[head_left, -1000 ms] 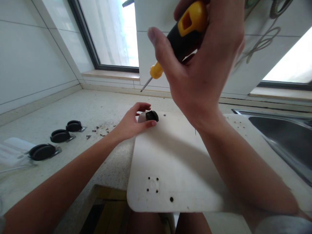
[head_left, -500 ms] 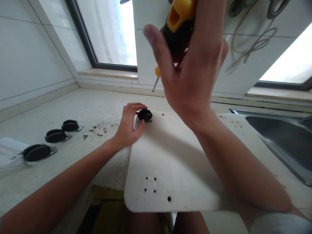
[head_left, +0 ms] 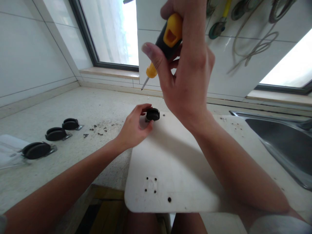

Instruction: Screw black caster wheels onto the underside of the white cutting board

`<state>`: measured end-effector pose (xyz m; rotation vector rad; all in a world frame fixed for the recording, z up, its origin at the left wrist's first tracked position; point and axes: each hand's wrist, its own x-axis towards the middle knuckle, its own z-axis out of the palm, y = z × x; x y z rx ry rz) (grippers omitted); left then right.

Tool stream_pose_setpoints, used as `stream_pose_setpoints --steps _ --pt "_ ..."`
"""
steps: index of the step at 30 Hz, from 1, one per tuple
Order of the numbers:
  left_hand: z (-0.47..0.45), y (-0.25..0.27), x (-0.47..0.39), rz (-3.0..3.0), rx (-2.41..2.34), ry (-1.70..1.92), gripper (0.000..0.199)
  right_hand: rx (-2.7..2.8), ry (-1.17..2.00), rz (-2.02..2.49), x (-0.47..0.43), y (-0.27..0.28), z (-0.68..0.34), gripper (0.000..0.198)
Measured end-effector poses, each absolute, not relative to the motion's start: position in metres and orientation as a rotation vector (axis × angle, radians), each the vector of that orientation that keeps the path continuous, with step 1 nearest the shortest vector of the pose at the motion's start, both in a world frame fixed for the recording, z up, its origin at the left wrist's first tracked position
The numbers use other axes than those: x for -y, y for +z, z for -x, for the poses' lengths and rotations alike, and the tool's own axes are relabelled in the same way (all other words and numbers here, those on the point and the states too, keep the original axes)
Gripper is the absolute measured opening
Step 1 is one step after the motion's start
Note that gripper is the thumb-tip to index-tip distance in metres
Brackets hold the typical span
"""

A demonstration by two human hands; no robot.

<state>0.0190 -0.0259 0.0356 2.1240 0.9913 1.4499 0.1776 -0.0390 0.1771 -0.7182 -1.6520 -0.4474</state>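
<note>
Near the far left corner of a white board [head_left: 175,175], my left hand [head_left: 135,128] has its fingers and thumb around a black caster wheel [head_left: 153,114]. Whether the caster is fastened to the board cannot be told, since my fingers cover part of its base. Raised well above the board, my right hand [head_left: 188,68] grips a yellow and black screwdriver [head_left: 168,37], its metal shaft slanting down to the left. The screwdriver tip touches nothing. A square of screw holes [head_left: 151,184] shows at the board's near left corner.
Three more casters [head_left: 55,134] lie on the speckled countertop [head_left: 80,156] at left, with several loose screws [head_left: 98,130] near them. A clear plastic container [head_left: 11,151] sits at the far left. To the right is a metal sink [head_left: 280,139]. A tiled wall with windows stands behind.
My left hand has shifted slightly right, and the caster in it has moved and turned a little. My right hand has come down and left with the screwdriver.
</note>
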Motion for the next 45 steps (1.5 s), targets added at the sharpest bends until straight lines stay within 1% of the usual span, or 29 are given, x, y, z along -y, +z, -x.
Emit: stream_pose_setpoints --steps 4,6,8,10,12,14,18,24,26,30,33,41,45 --pt "-0.027 0.034 0.033 -2.241 -1.090 1.436 0.047 1.711 -0.341 0.742 0.045 0.179 -0.178 0.033" --pt "-0.033 0.032 0.039 -2.318 -1.108 1.457 0.048 1.716 -0.305 0.715 0.044 0.178 -0.179 0.035" --pt "-0.040 0.029 0.047 -2.386 -1.122 1.461 0.057 1.719 -0.295 0.674 0.038 0.175 -0.180 0.038" --pt "-0.048 0.027 0.057 -2.428 -1.163 1.430 0.073 1.744 -0.306 0.641 0.030 0.172 -0.182 0.044" --pt "-0.056 0.025 0.069 -2.448 -1.200 1.378 0.085 1.754 -0.328 0.629 0.022 0.171 -0.182 0.045" --pt "-0.062 0.023 0.079 -2.470 -1.221 1.341 0.088 1.758 -0.325 0.663 0.015 0.174 -0.181 0.043" --pt "-0.068 0.018 0.092 -2.626 -1.232 1.275 0.077 1.775 -0.292 0.754 0.003 0.186 -0.167 0.039" --pt "-0.071 0.017 0.096 -2.808 -1.298 1.208 0.067 1.883 -0.320 0.826 -0.004 0.189 -0.152 0.023" --pt "-0.071 0.018 0.097 -2.850 -1.316 1.193 0.065 1.880 -0.325 0.851 -0.004 0.187 -0.152 0.024" --pt "-0.071 0.020 0.097 -2.880 -1.340 1.200 0.061 1.898 -0.310 0.833 -0.004 0.182 -0.154 0.033" --pt "-0.071 0.020 0.097 -2.890 -1.345 1.205 0.058 1.926 -0.313 0.833 -0.004 0.181 -0.153 0.034" --pt "-0.071 0.021 0.096 -2.903 -1.343 1.207 0.053 1.937 -0.355 0.833 -0.008 0.177 -0.151 0.022" --pt "-0.071 0.021 0.096 -2.906 -1.339 1.212 0.053 1.948 -0.361 0.825 -0.009 0.175 -0.151 0.021"
